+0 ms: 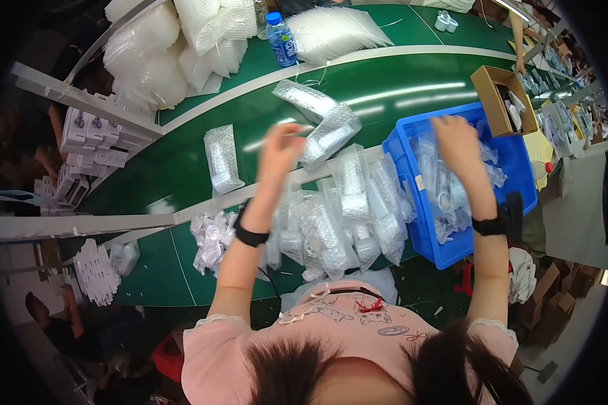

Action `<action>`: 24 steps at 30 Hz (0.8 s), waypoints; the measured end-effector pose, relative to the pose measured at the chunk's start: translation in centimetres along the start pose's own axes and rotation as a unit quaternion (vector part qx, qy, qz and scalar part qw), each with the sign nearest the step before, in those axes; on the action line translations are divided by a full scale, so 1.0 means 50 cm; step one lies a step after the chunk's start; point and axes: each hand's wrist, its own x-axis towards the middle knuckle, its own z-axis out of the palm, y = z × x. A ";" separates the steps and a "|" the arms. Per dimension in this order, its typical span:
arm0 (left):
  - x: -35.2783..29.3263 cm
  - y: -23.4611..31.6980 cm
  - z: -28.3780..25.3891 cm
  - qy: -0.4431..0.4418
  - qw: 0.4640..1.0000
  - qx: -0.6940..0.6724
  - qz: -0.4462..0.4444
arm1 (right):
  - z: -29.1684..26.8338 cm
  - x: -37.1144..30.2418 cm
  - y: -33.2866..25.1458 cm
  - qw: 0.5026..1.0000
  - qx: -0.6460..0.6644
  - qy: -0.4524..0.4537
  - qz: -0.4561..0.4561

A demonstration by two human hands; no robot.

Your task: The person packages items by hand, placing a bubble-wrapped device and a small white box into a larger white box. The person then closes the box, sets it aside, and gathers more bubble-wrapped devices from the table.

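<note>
My left hand (282, 152) is raised over the green conveyor belt, somewhat blurred, its fingers loosely curled and apart with nothing visible between them. Just right of it lies a bubble-wrapped package (332, 137), and another bubble-wrapped package (307, 100) rests behind. A third bubble-wrapped package (223, 160) stands apart on the left. Over the blue plastic bin (422, 233) hovers my right hand (458, 145), its fingers bent down and smeared by motion. Clear plastic-bagged parts (446, 196) fill the bin below it. Whether the right hand grips one of them is hidden.
Several bubble-wrapped packages (327, 236) are piled in front of me, beside small white wrapped pieces (214, 237). A cardboard box (500, 101) sits on the bin's far corner. Beyond the belt's rail are a blue-capped water bottle (281, 42) and bubble bags (334, 34).
</note>
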 end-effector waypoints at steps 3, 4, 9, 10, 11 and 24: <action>0.043 -0.172 -0.304 0.245 0.863 0.435 -0.078 | 0.026 0.126 -0.244 0.975 0.106 -0.019 -0.193; 0.061 -0.199 -0.326 0.263 0.831 0.465 -0.153 | 0.095 0.153 -0.299 0.972 0.095 -0.040 -0.214; 0.056 -0.359 -0.442 0.232 0.822 0.414 -0.314 | 0.282 0.250 -0.453 0.925 0.108 -0.037 -0.363; 0.067 -0.350 -0.423 0.216 0.813 0.433 -0.324 | 0.298 0.264 -0.457 0.916 0.114 -0.093 -0.373; 0.080 -0.339 -0.403 0.199 0.804 0.451 -0.332 | 0.315 0.278 -0.461 0.917 0.110 -0.099 -0.370; 0.069 -0.343 -0.502 0.197 0.802 0.457 -0.329 | 0.308 0.574 -0.592 0.923 0.156 -0.349 -0.046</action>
